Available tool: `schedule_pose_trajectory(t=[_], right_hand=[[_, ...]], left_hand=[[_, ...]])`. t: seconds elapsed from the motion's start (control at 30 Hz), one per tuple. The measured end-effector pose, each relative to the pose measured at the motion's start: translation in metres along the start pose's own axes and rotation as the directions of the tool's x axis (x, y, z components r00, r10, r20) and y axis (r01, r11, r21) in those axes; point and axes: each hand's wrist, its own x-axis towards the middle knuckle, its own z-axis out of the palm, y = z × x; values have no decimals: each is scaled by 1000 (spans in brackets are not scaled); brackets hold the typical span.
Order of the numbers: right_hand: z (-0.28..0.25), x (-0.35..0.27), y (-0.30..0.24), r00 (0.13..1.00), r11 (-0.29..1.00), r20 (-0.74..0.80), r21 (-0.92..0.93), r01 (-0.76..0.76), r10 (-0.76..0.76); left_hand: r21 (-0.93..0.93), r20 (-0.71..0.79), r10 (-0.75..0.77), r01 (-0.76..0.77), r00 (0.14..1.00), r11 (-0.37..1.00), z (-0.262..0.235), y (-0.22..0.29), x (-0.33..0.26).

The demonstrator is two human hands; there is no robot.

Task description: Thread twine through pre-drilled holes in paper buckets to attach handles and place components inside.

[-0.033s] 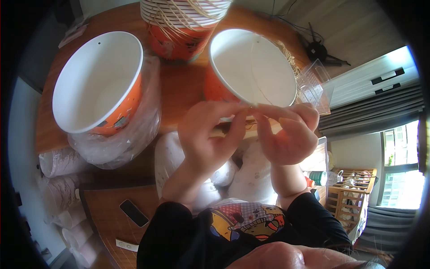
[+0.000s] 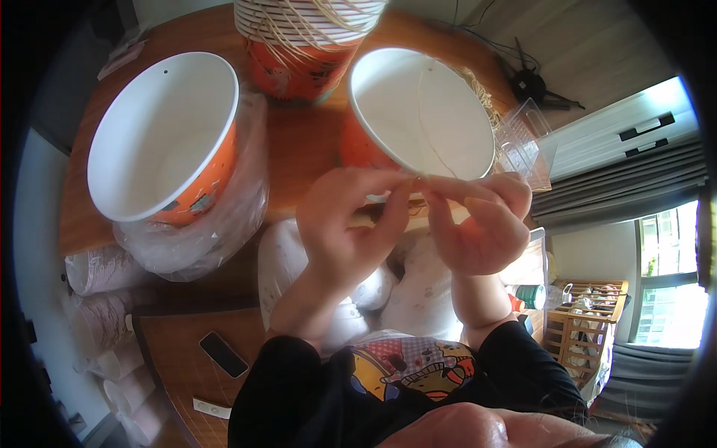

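A thin tan string (image 2: 437,153) hangs across the white inside of an orange paper bucket (image 2: 388,97) in front of me. At the near rim of this bucket, my left hand (image 2: 336,224) pinches the string between thumb and forefinger. My right hand (image 2: 482,228) meets it there, fingertips closed on the same string. The fingertips of both hands almost touch, and they hide the exact spot where the string meets the rim. A small hole shows in the bucket's far wall near the top.
Another orange bucket (image 2: 164,142) stands at the left on a clear plastic bag (image 2: 216,239). Behind is a tall stack of buckets (image 2: 299,60) draped with strings. A clear plastic box (image 2: 526,138) and a string bundle (image 2: 478,93) sit at the right. A phone (image 2: 223,355) lies lower left.
Inside the bucket the string has shifted slightly to the left at its upper part. Both hands stay in place.
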Motion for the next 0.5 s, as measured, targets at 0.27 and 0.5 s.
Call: schedule_pose_trajectory(t=[0.27, 0.5], right_hand=[[-1, 0, -4, 1000, 1000, 27, 9, 13, -14], [1, 2, -4, 999, 1000, 38, -7, 30, -30]], left_hand=[[-74, 28, -32, 34, 999, 997, -2, -1, 0], [39, -17, 70, -69, 997, 997, -2, 2, 0]])
